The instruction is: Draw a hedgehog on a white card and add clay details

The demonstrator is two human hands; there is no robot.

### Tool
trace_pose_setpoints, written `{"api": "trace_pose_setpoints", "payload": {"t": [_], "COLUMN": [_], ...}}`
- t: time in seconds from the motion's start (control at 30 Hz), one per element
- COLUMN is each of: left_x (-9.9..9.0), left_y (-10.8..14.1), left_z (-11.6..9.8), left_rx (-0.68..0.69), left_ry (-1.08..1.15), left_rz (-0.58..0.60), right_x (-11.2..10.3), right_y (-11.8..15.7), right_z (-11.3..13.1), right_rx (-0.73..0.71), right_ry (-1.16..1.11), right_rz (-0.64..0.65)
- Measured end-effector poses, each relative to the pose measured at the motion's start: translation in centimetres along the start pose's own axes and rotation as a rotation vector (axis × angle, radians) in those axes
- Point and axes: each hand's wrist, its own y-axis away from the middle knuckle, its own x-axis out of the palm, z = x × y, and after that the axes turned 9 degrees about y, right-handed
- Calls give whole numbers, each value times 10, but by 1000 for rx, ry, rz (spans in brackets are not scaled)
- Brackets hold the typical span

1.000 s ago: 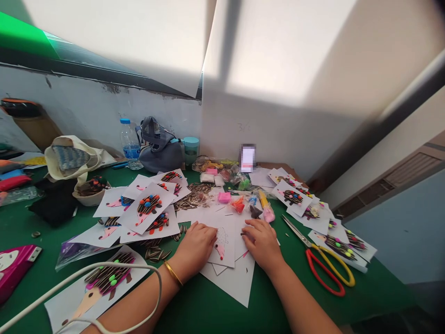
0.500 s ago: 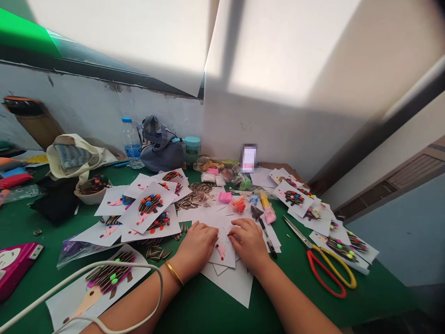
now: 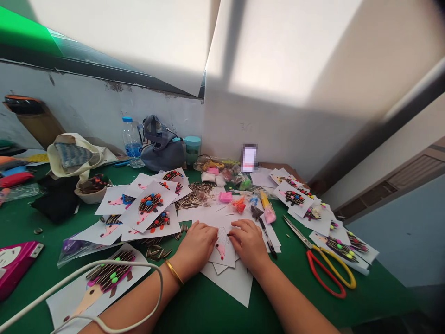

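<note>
A white card [image 3: 225, 260] lies in front of me, showing a hedgehog shape [image 3: 221, 245] with a pink face, a red nose and a dotted pale body. At its left edge rests my left hand [image 3: 199, 243], fingers curled together, fingertips partly hidden. My right hand [image 3: 248, 243] is at the card's right side, its thumb and index finger pinched around something small and dark that I cannot make out. More white paper [image 3: 239, 285] sits beneath the card. Just right of my right hand is a black pen [image 3: 267, 234].
Scissors [image 3: 314, 255] lie at the right, near finished hedgehog cards [image 3: 321, 220]. More cards [image 3: 149, 206] and sunflower seeds [image 3: 193, 197] are on the left and behind. Clay packets [image 3: 239, 204] stand beyond my hands. A white cable [image 3: 104, 263] crosses the lower left.
</note>
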Motion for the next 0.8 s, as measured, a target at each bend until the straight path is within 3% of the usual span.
{"api": "trace_pose_setpoints", "payload": {"t": [0.8], "left_x": [0], "left_y": [0], "left_z": [0], "left_rx": [16], "left_ry": [13], "left_rz": [-9], "right_x": [-1], "right_y": [7], "right_z": [0], "right_rx": [-22], "right_ry": [1], "right_rz": [-39]}}
